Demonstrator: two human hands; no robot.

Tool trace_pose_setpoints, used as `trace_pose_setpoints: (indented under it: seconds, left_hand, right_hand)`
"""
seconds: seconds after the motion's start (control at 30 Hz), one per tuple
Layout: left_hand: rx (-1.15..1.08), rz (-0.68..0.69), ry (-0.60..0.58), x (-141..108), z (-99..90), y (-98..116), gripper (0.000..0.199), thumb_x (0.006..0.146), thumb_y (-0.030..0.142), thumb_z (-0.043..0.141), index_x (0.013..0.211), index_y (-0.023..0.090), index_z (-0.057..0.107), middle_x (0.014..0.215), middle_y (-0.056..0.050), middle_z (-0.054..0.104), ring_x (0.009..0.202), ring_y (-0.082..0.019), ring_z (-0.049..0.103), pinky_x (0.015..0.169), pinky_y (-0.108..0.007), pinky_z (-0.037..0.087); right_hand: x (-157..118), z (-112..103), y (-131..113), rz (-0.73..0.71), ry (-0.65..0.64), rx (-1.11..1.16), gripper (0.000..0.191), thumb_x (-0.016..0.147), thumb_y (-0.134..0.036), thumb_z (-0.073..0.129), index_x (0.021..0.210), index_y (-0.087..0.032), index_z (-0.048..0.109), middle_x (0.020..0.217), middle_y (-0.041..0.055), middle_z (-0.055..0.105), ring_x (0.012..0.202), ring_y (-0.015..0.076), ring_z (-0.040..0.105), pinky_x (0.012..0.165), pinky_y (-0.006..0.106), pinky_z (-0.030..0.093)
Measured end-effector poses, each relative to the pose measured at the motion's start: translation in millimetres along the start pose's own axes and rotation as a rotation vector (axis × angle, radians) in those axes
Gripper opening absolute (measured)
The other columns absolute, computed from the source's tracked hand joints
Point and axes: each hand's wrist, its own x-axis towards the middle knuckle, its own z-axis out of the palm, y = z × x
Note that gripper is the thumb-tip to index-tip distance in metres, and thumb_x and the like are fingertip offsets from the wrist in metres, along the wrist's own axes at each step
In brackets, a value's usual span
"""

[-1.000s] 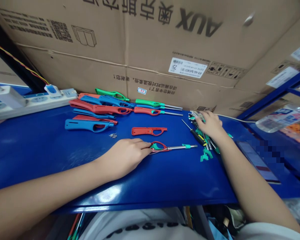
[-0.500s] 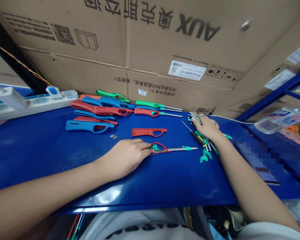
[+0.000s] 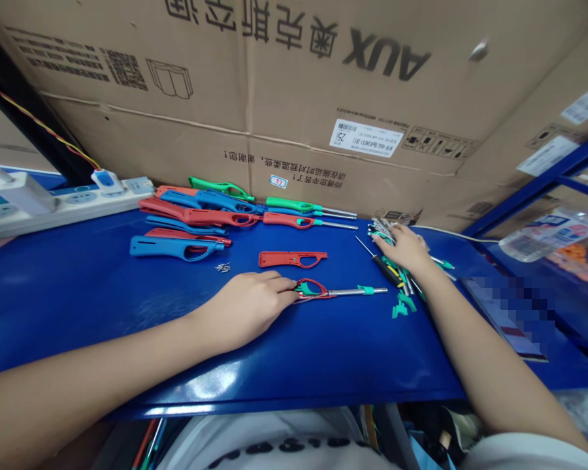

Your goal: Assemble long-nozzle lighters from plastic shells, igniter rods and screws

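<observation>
On the blue table, my left hand (image 3: pixel 249 307) is closed around the handle end of a red lighter (image 3: pixel 329 293), whose metal tube with a green piece points right. A separate red handle shell (image 3: pixel 291 259) lies just behind it. My right hand (image 3: pixel 404 248) rests on a pile of small silvery and green parts (image 3: pixel 383 230); its fingertips are partly hidden among them. A black and yellow screwdriver (image 3: pixel 389 271) lies left of that hand, with loose green pieces (image 3: pixel 402 305) nearer to me.
Red, blue and green lighter shells (image 3: pixel 176 248) are heaped at the back left, by small screws (image 3: pixel 222 267). A power strip (image 3: pixel 78 199) stands at far left. A large cardboard box (image 3: pixel 294 98) backs the table (image 3: pixel 323 365). A phone-like slab (image 3: pixel 504 320) and bottle (image 3: pixel 549 235) are at right.
My right hand has shifted slightly within the pile, and some silvery and green parts under it have moved. My left hand and the red lighter stay in place.
</observation>
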Motion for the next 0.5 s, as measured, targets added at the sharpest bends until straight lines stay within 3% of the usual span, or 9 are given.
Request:
trace_pose_setpoints:
  seconds: [0.1, 0.23, 0.5]
  left_hand:
    - [0.0, 0.0, -0.001, 0.5, 0.9, 0.0, 0.028, 0.101, 0.017, 0.051, 0.12, 0.02, 0.071, 0.125, -0.009, 0.072, 0.109, -0.027, 0.07, 0.089, -0.041, 0.061]
    - [-0.001, -0.005, -0.004, 0.6, 1.4, 0.5, 0.028, 0.101, 0.016, 0.051, 0.12, 0.02, 0.071, 0.125, -0.008, 0.072, 0.108, -0.027, 0.07, 0.088, -0.042, 0.061]
    - [-0.001, -0.008, -0.012, -0.1, -0.8, 0.7, 0.028, 0.1, 0.015, 0.052, 0.12, 0.02, 0.071, 0.125, -0.007, 0.072, 0.109, -0.027, 0.069, 0.088, -0.043, 0.061]
  right_hand:
    - [1.0, 0.0, 1.3, -0.012, 0.017, 0.011, 0.057, 0.091, -0.058, 0.048, 0.124, -0.015, 0.069, 0.148, 0.0195, 0.053, 0.136, 0.0409, 0.049, 0.111, 0.063, 0.036]
    - [3.6, 1.6, 4.0, -0.046, 0.036, 0.023, 0.055, 0.09, -0.055, 0.051, 0.118, -0.013, 0.072, 0.146, 0.0205, 0.054, 0.134, 0.0383, 0.052, 0.109, 0.052, 0.043]
    - [6.7, 7.1, 9.1, -0.018, 0.028, 0.008, 0.059, 0.087, -0.059, 0.055, 0.118, -0.012, 0.071, 0.139, 0.0253, 0.057, 0.131, 0.0443, 0.051, 0.105, 0.058, 0.043]
